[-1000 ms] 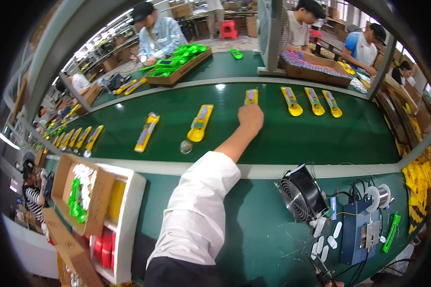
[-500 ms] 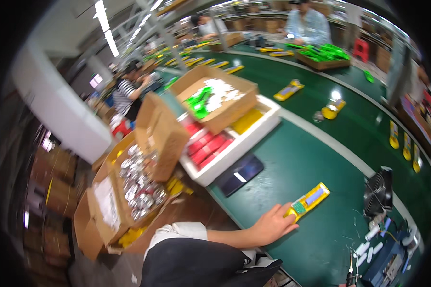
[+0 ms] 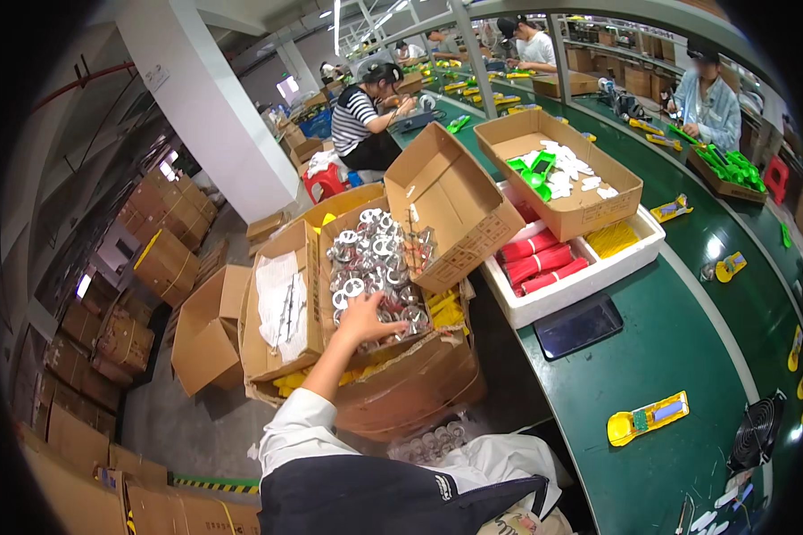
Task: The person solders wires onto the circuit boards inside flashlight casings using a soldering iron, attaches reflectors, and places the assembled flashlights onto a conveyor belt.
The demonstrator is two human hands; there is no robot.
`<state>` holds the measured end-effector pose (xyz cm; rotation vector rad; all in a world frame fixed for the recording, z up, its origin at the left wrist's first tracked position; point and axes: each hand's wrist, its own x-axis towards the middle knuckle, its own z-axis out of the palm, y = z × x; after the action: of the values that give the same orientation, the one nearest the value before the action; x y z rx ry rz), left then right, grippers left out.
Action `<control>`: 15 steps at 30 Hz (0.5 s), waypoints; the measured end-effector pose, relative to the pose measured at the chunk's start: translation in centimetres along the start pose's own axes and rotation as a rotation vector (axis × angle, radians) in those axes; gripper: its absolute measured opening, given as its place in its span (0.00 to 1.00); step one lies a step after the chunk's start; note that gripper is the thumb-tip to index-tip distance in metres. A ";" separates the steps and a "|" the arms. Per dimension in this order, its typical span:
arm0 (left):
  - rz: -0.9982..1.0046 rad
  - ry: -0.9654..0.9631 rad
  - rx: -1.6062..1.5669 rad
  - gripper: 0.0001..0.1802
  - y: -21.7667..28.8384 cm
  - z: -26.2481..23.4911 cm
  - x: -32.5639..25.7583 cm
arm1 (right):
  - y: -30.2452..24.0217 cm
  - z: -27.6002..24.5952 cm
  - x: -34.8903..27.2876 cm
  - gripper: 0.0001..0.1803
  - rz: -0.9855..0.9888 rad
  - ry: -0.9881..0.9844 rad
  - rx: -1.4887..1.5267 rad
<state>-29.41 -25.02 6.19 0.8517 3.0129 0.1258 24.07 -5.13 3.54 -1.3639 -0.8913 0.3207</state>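
My left hand [image 3: 367, 320] reaches over a cardboard box of shiny silver lamp reflector cups [image 3: 385, 250], some with white rings. Its fingers are spread at the near edge of the pile, thumb pointing right. The fingertips are among the cups, and no cup shows in its grasp. On the green bench to the right lies a yellow flashlight-like housing [image 3: 625, 429], open, with a small green circuit board and a blue-wrapped cell inside. No hand touches it. My right hand is out of the picture.
A white foam tray [image 3: 531, 312] holds bundled red wires and yellow pieces, with a carton [image 3: 598, 211] of white and green parts on top. A dark phone [image 3: 579, 326] lies beside it. Black fan [image 3: 758, 432] at right; yellow housings line the belt [image 3: 718, 299]. Several people work beyond.
My left hand has left the yellow housing on the bench and moved left to the box of reflector cups. The view has turned left with it.
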 end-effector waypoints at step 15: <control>0.196 0.346 -0.436 0.12 -1.6 1.2 0.3 | -0.6 -0.2 -3.0 0.14 0.074 0.007 0.128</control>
<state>-30.50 -26.17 4.92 1.1634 2.9867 0.9838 22.11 -7.43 3.00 -1.2803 -0.8028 0.4228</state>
